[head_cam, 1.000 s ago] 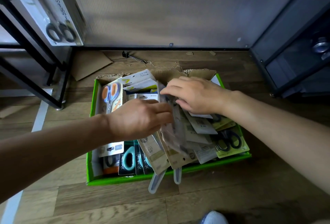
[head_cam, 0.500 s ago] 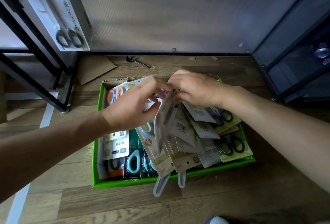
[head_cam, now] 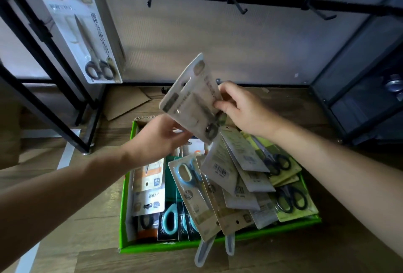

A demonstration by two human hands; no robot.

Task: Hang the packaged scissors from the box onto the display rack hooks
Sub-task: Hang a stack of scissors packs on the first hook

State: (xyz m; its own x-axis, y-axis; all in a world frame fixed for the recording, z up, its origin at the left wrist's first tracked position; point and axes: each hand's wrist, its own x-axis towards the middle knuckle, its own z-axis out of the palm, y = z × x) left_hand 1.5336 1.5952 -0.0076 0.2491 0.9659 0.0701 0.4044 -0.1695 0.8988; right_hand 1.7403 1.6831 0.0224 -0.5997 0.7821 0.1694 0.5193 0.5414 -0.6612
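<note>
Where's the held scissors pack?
Head view, centre: scissors pack above the far end of the green box, pinched by the right hand, left hand at its lower edge.

Wood-plank floor (head_cam: pixel 283 253), pale ribbed wall panel (head_cam: pixel 218 44), dark cabinet (head_cam: pixel 359 102) on right.

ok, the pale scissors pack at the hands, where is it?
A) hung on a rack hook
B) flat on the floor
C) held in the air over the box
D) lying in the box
C: the pale pack is up in the air, with the right hand pinching its side and the left hand gripping its lower edge. It is above the green box and short of the bare hooks.
</note>
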